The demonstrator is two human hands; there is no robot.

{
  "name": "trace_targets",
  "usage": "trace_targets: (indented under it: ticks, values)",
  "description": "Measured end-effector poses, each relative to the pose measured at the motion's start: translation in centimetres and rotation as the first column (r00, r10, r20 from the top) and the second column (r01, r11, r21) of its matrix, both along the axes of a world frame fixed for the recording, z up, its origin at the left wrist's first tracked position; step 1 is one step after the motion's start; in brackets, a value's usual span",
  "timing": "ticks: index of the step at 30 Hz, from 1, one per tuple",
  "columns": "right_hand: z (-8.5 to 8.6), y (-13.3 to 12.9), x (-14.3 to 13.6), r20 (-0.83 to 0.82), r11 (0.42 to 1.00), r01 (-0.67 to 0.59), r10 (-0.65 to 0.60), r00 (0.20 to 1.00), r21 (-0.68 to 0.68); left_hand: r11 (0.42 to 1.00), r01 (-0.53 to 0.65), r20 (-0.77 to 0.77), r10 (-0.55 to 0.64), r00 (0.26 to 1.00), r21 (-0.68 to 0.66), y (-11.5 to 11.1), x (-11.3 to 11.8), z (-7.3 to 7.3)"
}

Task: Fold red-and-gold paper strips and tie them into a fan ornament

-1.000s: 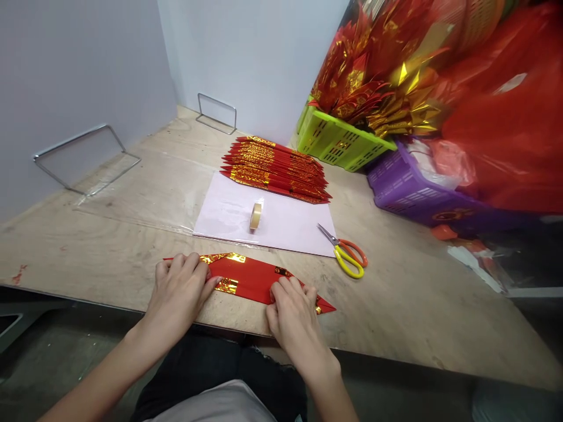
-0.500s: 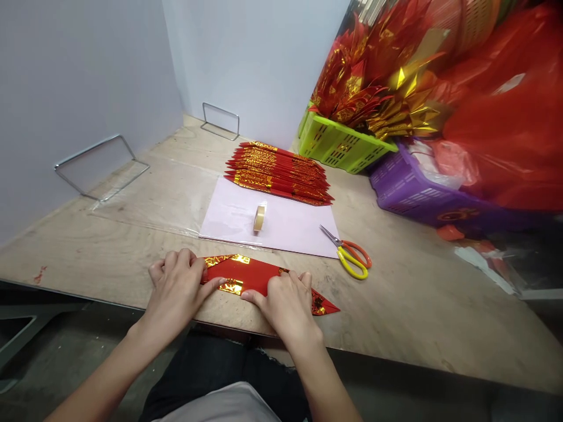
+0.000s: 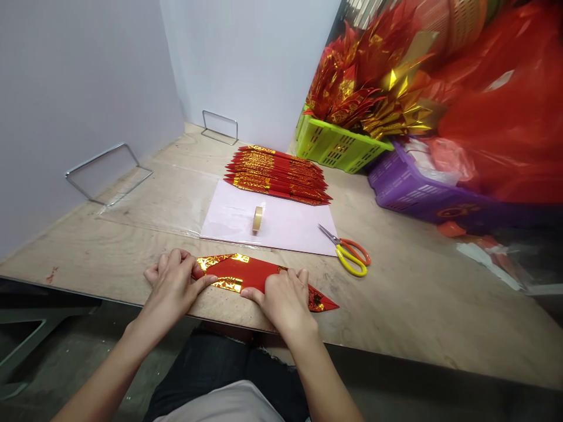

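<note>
A long red paper strip with gold print [image 3: 248,272] lies at the table's front edge, its sides folded in and its right end pointed. My left hand [image 3: 173,284] is closed on its left end, thumb along the near folded edge. My right hand [image 3: 285,296] presses on the strip right of its middle, fingers curled over the far edge and thumb on the near one. Beyond the strip, a roll of tape [image 3: 257,219] stands on a pale board [image 3: 290,225]. Scissors [image 3: 349,255] with yellow and orange handles rest at the board's right corner.
A row of folded red and gold paper pieces [image 3: 277,176] lies at the back of the board. A green basket [image 3: 338,149] of red and gold paper and a purple basket [image 3: 404,187] stand at right. Wire stands [image 3: 109,176] and clear plastic film [image 3: 162,199] are at left.
My left hand has slid a little left along the strip, uncovering more of the gold fold. My right hand stays nearly in place. The view has shifted slightly.
</note>
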State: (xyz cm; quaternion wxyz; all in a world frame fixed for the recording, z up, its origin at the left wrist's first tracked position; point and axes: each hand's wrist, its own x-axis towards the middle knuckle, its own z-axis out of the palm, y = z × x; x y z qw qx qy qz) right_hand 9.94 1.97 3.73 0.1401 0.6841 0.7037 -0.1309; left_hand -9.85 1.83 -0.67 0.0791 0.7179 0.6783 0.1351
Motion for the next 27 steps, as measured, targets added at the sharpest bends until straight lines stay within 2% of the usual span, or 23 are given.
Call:
trace_targets:
  ticks: [2,3,5,6,8,12,15,17,19,22,24,27]
  values:
    - [0.1,0.0,0.0,0.009,1.0,-0.006,0.007,1.0,-0.014,0.982,0.105,-0.062,-0.096,0.993,0.156,-1.4,1.3,-0.3]
    - [0.2,0.0,-0.1,0.011,1.0,-0.012,0.012,1.0,-0.021,0.946,0.23,-0.089,-0.215,0.972,0.229,-2.2,2.0,-0.6]
    - [0.3,0.1,-0.2,0.009,0.999,-0.018,0.018,1.0,-0.034,0.829,0.453,-0.155,-0.426,0.891,0.329,-3.5,3.3,-1.4]
    - [0.3,0.1,-0.3,0.006,0.999,-0.017,0.017,1.0,-0.038,0.781,0.513,-0.199,-0.473,0.858,0.355,-4.1,3.8,-1.8]
    - [0.3,0.1,-0.2,-0.012,0.999,-0.014,0.014,1.0,-0.042,0.744,0.566,-0.254,-0.506,0.825,0.355,-4.7,4.2,-2.5]
    - [0.1,-1.0,1.5,-0.113,0.998,-0.06,0.061,0.992,0.009,0.774,0.565,-0.264,-0.503,0.823,0.286,-5.0,4.2,-3.3]
    - [-0.8,-3.1,3.6,-0.228,0.988,-0.082,0.111,0.967,0.13,0.816,0.531,-0.265,-0.472,0.841,0.23,-5.3,4.9,-3.4]
    - [-1.7,-4.9,4.4,-0.313,0.975,-0.039,0.108,0.944,0.219,0.847,0.499,-0.271,-0.445,0.854,0.184,-5.5,5.7,-3.3]
    - [-2.8,-6.5,4.4,-0.35,0.94,0.026,0.101,0.931,0.339,0.87,0.474,-0.287,-0.423,0.859,0.135,-5.7,6.7,-3.0]
    - [-4.7,-8.7,3.3,-0.306,0.842,0.086,0.096,0.947,0.532,0.879,0.471,-0.319,-0.425,0.847,0.077,-5.8,7.7,-2.5]
    - [-6.0,-9.9,2.9,-0.26,0.795,0.102,0.072,0.963,0.598,0.881,0.469,-0.334,-0.425,0.841,0.059,-5.7,7.9,-2.3]
    - [-7.3,-11.2,3.4,-0.248,0.757,0.146,0.022,0.969,0.637,0.885,0.463,-0.348,-0.42,0.838,0.047,-5.5,8.0,-2.3]
